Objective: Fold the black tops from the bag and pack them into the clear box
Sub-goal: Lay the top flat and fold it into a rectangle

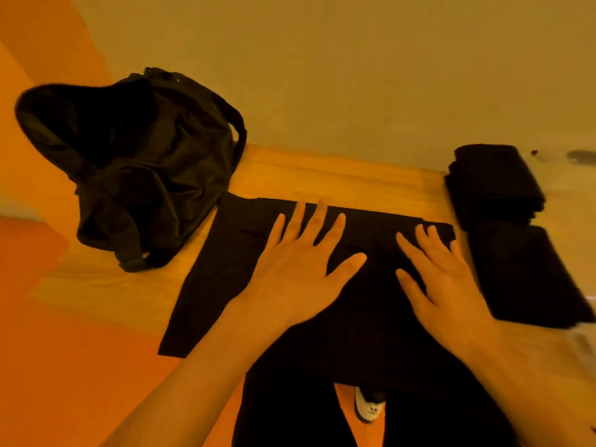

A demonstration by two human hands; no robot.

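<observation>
A black top (225, 266) lies spread flat on the wooden table (322, 175), one sleeve reaching toward the front left. My left hand (300, 262) presses flat on its middle with the fingers spread. My right hand (442, 272) lies flat on the right part of the same top, fingers straight. The black bag (135, 162) sits open and slumped at the table's back left. Two stacks of folded black tops are at the right: one further back (493, 182), one nearer (525, 272). The clear box shows only as a faint edge at the far right.
A pale wall runs behind the table. Orange floor lies to the left and below the table's front edge. A white and black shoe (369, 406) shows under the table edge between dark trouser legs. A small dark object (580, 155) lies at the back right.
</observation>
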